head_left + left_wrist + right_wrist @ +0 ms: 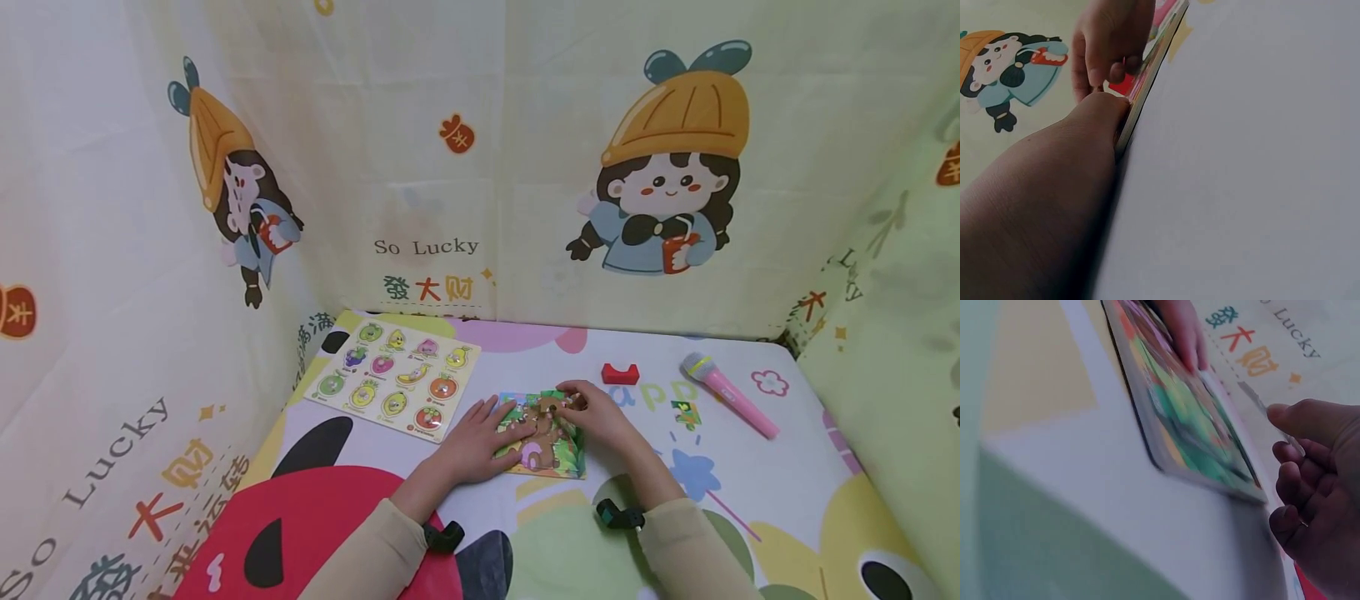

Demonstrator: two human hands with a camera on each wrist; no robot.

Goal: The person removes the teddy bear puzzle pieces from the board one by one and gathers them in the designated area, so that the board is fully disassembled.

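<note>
Puzzle board lay flat on tbl., L hand resting on its left side, fingers spread. R hand, at upper-rt. corner, pinched thin pc., seen edge-on and tilted, w/ board to that hand's left; exact gap couldn't be judged. Loose pc. lay right, nearer R hand, red block farther back, pink mic beyond, fruit board off left.
</note>
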